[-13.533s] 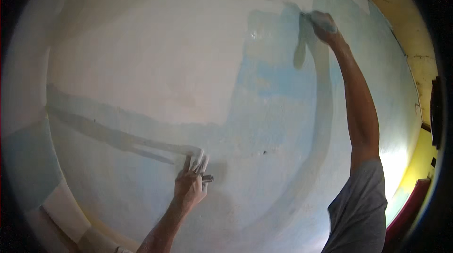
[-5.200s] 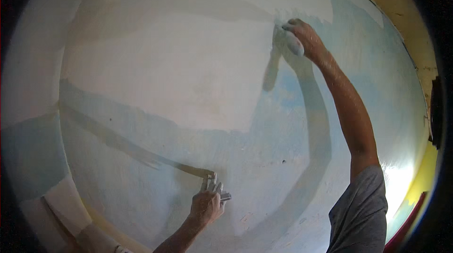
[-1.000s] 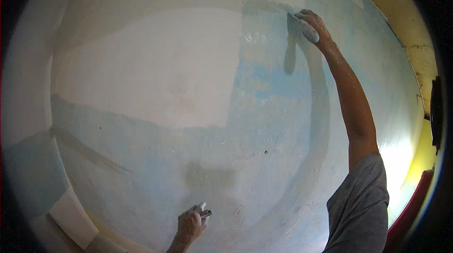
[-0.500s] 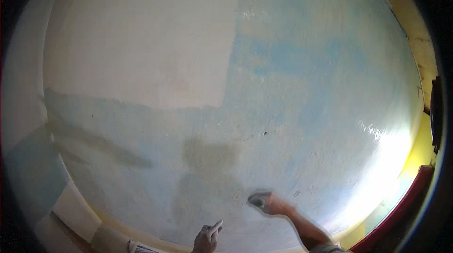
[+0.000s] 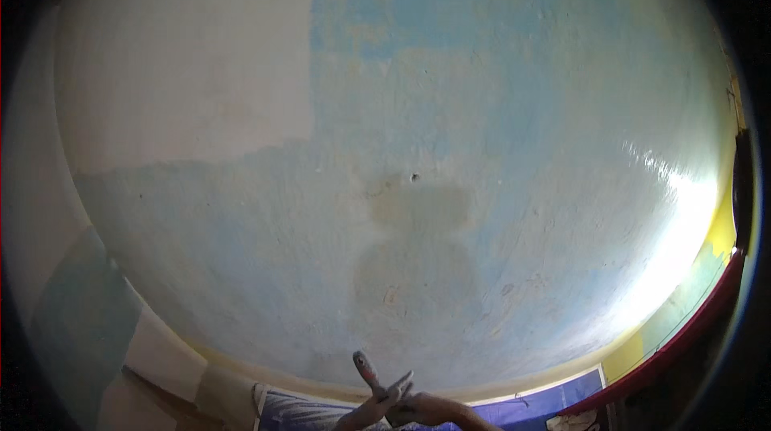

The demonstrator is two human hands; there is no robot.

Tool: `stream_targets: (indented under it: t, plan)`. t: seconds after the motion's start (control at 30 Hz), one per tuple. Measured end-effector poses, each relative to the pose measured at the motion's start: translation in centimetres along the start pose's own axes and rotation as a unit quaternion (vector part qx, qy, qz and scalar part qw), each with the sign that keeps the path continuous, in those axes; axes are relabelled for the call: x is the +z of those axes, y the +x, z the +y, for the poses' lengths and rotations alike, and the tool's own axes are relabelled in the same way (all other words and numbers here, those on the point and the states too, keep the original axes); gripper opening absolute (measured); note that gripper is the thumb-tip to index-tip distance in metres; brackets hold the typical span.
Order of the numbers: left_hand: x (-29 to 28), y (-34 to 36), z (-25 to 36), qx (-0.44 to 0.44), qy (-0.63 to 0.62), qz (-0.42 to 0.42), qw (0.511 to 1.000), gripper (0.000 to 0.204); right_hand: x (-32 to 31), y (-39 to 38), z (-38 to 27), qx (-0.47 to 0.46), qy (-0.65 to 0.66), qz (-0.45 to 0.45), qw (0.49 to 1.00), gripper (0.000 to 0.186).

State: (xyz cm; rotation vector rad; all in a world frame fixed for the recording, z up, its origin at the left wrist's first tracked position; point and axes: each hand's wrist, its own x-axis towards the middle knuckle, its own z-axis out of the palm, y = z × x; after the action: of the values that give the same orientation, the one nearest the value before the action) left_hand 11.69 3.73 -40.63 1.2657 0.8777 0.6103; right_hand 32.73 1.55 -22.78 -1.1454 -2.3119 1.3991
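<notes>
Both hands meet low in the middle of the view, in front of the wall. My right hand comes in from the right, its fingers closed round what looks like a hand tool. The tool's grey and red handle, with a hole near its rounded end, sticks out up and to the left; its other end is hidden. My left hand, whitish with powder, crosses against the right one, fingers stretched up and right. The wall ahead is patchy pale blue and green, with a smooth whitish coated area at upper left.
A small dark hole marks the wall's middle. Below the wall lies a blue-purple printed sheet. A dark red edge runs along the right, near bright glare. A side wall adjoins at left.
My right hand has come away from the wall, down and left, to meet my left hand. The view has shifted right and lower, bringing the printed sheet into sight.
</notes>
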Motion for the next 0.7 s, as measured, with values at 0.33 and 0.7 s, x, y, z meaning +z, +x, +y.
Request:
stream_targets:
  t: [0.33, 0.7]
  plan:
    - [1.0, 1.7, -2.2, 0.22, 0.234, 0.076, 0.944, 0.064, 1.2, 0.1, 4.2, 0.021, 0.516, 0.198, 0.833, 0.035]
    - [5.9, -2.8, 14.1, -0.11, -0.291, 0.005, 0.95, 0.075, 5.8, -0.5, 3.6, 0.0, 0.6, 0.293, 0.744, 0.033]
